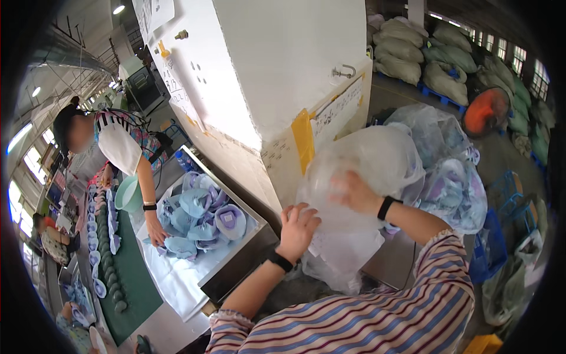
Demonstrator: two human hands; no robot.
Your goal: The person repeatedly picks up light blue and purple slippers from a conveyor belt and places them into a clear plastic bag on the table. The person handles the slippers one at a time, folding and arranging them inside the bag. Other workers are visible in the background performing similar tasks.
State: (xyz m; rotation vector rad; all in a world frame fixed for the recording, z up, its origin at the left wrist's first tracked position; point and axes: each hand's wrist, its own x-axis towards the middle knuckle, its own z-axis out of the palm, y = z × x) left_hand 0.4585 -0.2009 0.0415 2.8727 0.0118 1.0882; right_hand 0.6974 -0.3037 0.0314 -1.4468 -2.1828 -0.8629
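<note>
A large clear plastic bag bulges in front of me beside the white pillar. My left hand is at the bag's near left edge, its fingers curled over the film. Over the bag's middle is my right hand, smeared by motion; whether it grips the film or lies behind it cannot be made out. Below both hands hangs a crumpled, whitish part of the bag. To the right, other clear bags hold light-blue and lilac cup-shaped pieces.
Left of the pillar, a metal-edged tray holds blue cup-shaped pieces; a co-worker's hand touches them. Beyond runs a green belt with rows of cups. Blue crates, an orange-red round object and stacked sacks stand right.
</note>
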